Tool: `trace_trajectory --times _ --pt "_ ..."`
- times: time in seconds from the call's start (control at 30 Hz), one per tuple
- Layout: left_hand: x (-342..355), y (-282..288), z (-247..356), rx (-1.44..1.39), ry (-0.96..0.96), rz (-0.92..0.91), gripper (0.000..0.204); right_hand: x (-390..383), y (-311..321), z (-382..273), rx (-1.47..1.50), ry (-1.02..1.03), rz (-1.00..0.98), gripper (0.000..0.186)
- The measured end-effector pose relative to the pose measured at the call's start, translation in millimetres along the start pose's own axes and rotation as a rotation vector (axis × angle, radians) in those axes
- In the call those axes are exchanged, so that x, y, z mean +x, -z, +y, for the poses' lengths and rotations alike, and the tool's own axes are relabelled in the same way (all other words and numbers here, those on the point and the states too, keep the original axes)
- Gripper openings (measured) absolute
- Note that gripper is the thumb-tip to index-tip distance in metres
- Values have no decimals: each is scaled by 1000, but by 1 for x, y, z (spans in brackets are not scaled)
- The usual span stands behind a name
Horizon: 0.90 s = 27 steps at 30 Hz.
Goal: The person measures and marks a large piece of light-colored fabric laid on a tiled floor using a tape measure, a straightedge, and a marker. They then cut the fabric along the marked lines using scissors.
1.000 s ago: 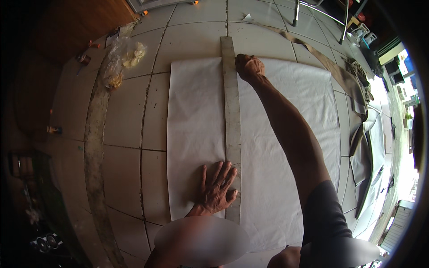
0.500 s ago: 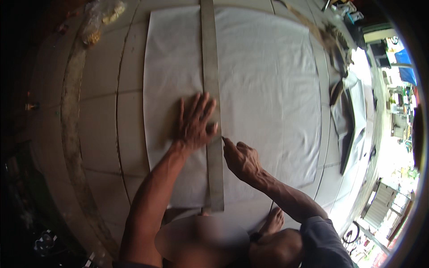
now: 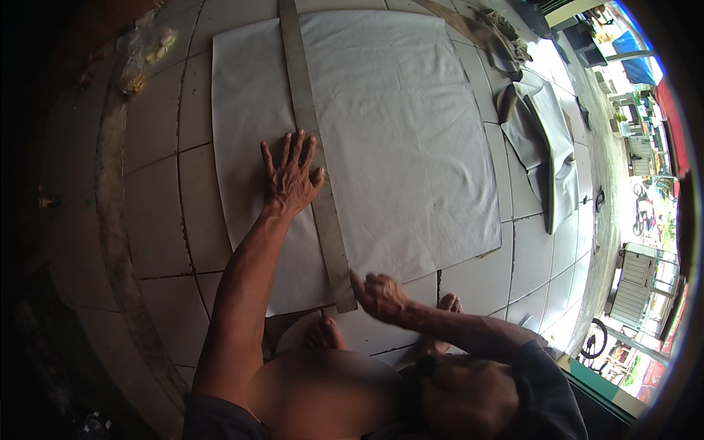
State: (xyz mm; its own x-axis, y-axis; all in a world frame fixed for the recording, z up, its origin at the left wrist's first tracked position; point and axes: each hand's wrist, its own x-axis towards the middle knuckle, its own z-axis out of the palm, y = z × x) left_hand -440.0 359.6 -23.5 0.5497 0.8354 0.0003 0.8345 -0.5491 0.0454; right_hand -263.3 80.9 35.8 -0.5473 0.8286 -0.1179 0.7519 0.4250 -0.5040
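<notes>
A large light-grey sheet of smooth, slightly creased material [image 3: 403, 147] lies spread on the floor. Across it, from the far edge to just past the near edge, runs a long flat straightedge [image 3: 302, 88]. My left hand [image 3: 291, 180] lies flat with fingers spread, partly on the sheet and partly on the straightedge. Close to the straightedge's near end, along its right side, is my right hand [image 3: 381, 297]. Its fingers are curled, the index finger reaching toward the edge; whatever they grip is too small or hidden to make out.
Pale tiles [image 3: 150, 198] cover the floor around the sheet. A folded piece of grey material [image 3: 550, 147] lies to the right, and a clear plastic bag [image 3: 139, 62] at the far left. My bare foot [image 3: 326, 334] stands by the near edge. Bright daylight comes from the right.
My right hand has slid toward me along the straightedge's right side, down to its near end. My left hand stays spread on the straightedge and sheet. The whole view has turned and shifted slightly.
</notes>
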Motion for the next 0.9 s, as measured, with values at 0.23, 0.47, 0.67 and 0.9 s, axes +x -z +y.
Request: trace_trajectory --times 0.23,0.47,0.67,0.9 --pt "-1 5 2 -5 5 -47 72 -46 16 -23 94 -47 -148 46" --pt "-3 21 -17 -26 12 -182 60 -122 42 18 160 -389 -79 47" --pt "-22 25 -64 -72 297 -193 57 -329 21 90 169 -1390 651 42" --pt "-108 -5 27 -195 350 97 57 -227 -74 -5 -244 -1142 414 43"
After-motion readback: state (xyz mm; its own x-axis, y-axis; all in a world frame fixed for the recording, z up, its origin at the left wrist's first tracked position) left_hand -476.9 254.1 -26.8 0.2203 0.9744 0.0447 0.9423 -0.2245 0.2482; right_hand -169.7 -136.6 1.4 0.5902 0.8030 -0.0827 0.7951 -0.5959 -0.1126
